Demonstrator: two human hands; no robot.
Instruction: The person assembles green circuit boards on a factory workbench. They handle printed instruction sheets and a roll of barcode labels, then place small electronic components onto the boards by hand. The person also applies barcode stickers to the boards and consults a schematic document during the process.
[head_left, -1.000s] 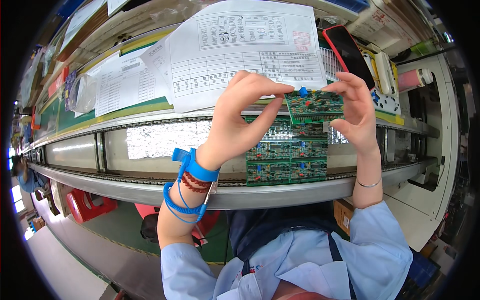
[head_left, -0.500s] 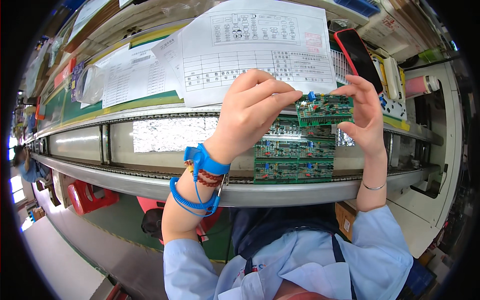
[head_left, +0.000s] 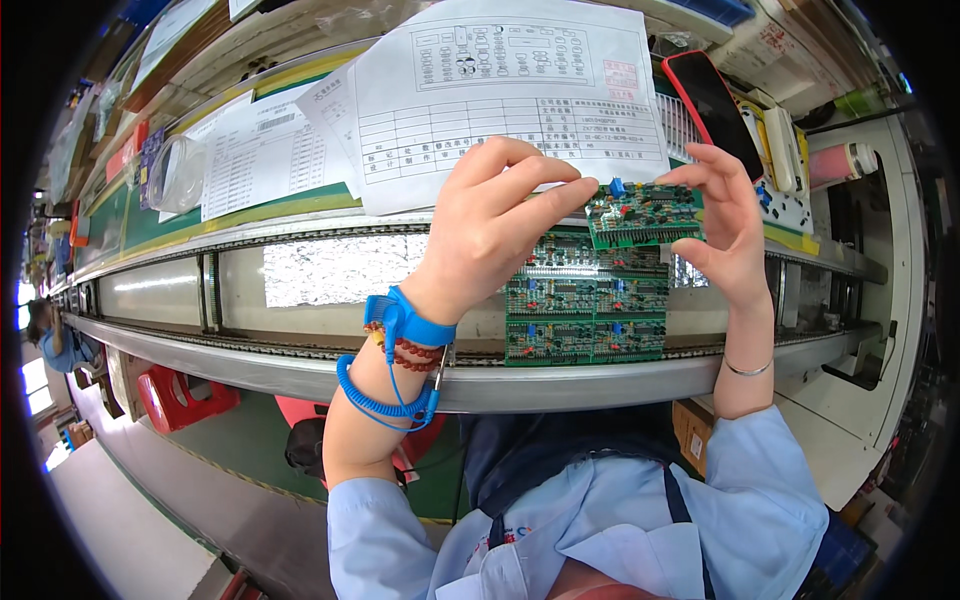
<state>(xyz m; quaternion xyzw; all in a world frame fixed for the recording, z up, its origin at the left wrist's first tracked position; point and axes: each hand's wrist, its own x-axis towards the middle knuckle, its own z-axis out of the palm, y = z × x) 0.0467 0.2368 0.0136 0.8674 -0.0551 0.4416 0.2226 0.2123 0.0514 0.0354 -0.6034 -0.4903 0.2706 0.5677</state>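
Observation:
A small green circuit board (head_left: 648, 216), with a blue part at its upper left and a row of pins along its near edge, is raised and tilted above other boards. My left hand (head_left: 500, 222) is closed, its fingertips pinching at the upper left corner of that board. On the opposite side, my right hand (head_left: 728, 222) grips the right edge between thumb and fingers. Beneath lies a panel of several joined green circuit boards (head_left: 588, 308) across the rails, its far part covered by the raised board and my left hand. A blue wrist strap (head_left: 412, 322) with a coiled cord circles my left wrist.
Metal rails (head_left: 560, 388) run across in front of me. Beyond them lie a printed diagram sheet (head_left: 510, 110), another paper (head_left: 268, 150), a red-edged phone (head_left: 712, 112) and a clear round container (head_left: 180, 172). Silver foil (head_left: 340, 270) shows left of the boards. A red stool (head_left: 185, 398) stands at the lower left.
Both hands keep their hold on the raised board, which tilts slightly differently. The whole view has shifted a little; nothing was let go.

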